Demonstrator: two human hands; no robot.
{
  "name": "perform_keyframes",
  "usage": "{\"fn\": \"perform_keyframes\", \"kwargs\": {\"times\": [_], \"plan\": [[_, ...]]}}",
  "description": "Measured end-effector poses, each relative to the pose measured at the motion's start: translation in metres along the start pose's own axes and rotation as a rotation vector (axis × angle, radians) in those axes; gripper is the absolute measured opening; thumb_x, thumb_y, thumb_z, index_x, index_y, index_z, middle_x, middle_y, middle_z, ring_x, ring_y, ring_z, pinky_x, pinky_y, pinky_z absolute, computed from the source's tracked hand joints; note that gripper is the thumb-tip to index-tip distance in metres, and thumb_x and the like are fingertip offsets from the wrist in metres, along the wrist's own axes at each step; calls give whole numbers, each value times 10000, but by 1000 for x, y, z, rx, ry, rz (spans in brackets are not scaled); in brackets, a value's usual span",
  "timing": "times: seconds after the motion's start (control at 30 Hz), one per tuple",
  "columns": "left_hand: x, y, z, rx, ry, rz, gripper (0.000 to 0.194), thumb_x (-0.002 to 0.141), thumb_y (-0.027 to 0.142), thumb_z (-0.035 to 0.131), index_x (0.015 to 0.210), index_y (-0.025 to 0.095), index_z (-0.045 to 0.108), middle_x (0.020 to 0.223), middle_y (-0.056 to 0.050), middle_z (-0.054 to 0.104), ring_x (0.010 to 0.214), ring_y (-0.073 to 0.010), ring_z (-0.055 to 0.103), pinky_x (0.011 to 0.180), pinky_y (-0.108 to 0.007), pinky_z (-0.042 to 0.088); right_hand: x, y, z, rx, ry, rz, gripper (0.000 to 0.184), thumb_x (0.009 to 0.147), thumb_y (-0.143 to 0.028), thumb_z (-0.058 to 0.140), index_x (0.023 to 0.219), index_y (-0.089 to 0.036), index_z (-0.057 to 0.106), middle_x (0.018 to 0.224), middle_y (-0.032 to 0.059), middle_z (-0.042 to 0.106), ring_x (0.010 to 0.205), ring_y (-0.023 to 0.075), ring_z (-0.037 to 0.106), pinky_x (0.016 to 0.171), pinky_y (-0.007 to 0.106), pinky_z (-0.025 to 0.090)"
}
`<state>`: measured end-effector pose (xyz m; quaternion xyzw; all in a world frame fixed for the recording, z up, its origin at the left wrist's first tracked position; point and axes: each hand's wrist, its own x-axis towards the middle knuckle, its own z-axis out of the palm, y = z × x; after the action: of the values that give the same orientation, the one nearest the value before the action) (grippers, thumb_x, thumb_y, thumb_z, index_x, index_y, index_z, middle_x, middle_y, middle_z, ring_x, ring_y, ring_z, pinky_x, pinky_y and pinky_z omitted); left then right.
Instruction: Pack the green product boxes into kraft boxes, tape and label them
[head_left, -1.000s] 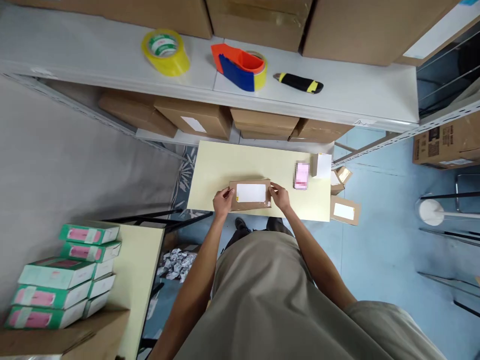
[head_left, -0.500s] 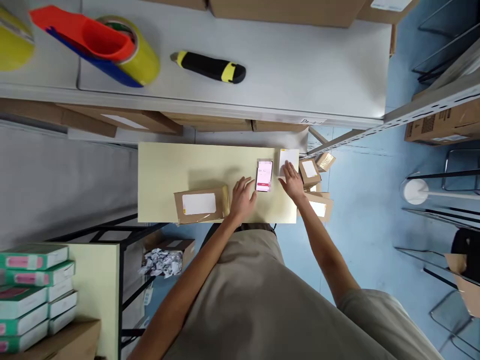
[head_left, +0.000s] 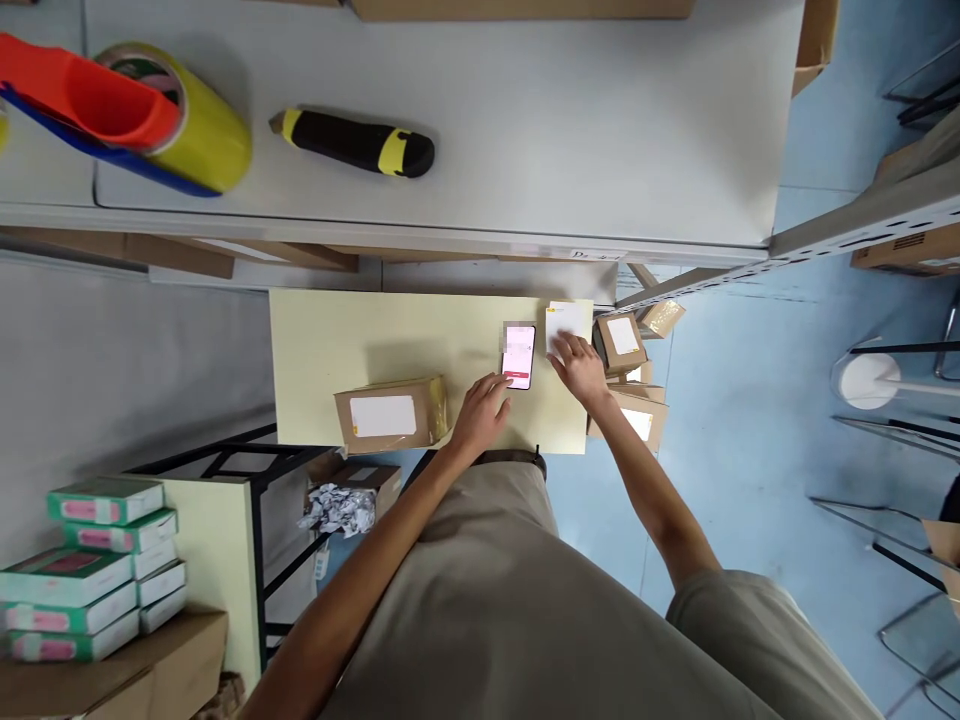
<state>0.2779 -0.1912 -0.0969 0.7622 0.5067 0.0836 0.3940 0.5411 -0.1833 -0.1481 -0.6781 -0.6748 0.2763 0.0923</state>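
Note:
A phone (head_left: 518, 352) with a lit pink-and-white screen lies on the pale yellow table (head_left: 322, 340). My left hand (head_left: 480, 412) is open beside it, with a fingertip at the lower end of the screen. My right hand (head_left: 581, 370) rests its fingertips on white label paper (head_left: 564, 318) at the table's right end. Its fingers are apart, and they hide the lower part of the paper. Left of my left hand sits a taped cardboard box (head_left: 386, 415) with a white label on top.
A grey shelf (head_left: 562, 130) above bears a utility knife (head_left: 352, 142) and a yellow tape roll (head_left: 214, 130) in a red dispenser. Small labelled boxes (head_left: 620, 340) stand beyond the table's right edge. Green-and-white boxes (head_left: 82, 585) are stacked at lower left, near crumpled paper (head_left: 341, 508).
My left hand's fingertip has come onto the lower part of the phone screen. My right hand has slid slightly toward me over the label paper. The view has shifted slightly.

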Motion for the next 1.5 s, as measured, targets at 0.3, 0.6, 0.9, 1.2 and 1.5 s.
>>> {"fn": "perform_keyframes", "kwargs": {"times": [0.3,0.6,0.9,1.2,1.5], "plan": [[12,6,2,-41,-35,16,426,1005,185,558,1405,270,678,1435,-95,694,1392,-292,612,1244,-520,483,32,-2,-3,-46,-32,76,817,998,-315,729,1710,-150,365,1769,222,353,1434,451,531,1119,612,554],[44,23,-1,-69,-3,35,404,1000,175,579,1383,237,690,1425,-107,709,1363,-308,624,1235,-521,490,45,-4,-6,-104,-8,63,928,937,-425,826,1689,-142,362,1569,268,514,1465,450,476,1200,629,468],[26,25,16,-122,-19,17,387,1020,194,574,1382,253,698,1417,-91,712,1368,-296,626,1240,-505,493,69,10,-1,-142,-43,95,915,834,-623,883,1479,-103,495,1469,299,550,1391,484,495,1164,680,440],[25,19,15,-152,-11,6,384,998,147,580,1351,222,710,1400,-108,721,1328,-298,655,1199,-474,511,71,5,-18,-222,-134,20,634,862,-392,880,1344,-110,580,1443,276,558,1368,473,520,1148,662,463],[26,20,30,-206,-22,-45,354,1001,199,623,1341,217,719,1395,-108,727,1313,-297,679,1166,-453,544,70,11,-28,-164,-199,-6,528,943,-327,774,1373,-103,566,1309,227,699,1281,409,622,1136,604,502]]}}
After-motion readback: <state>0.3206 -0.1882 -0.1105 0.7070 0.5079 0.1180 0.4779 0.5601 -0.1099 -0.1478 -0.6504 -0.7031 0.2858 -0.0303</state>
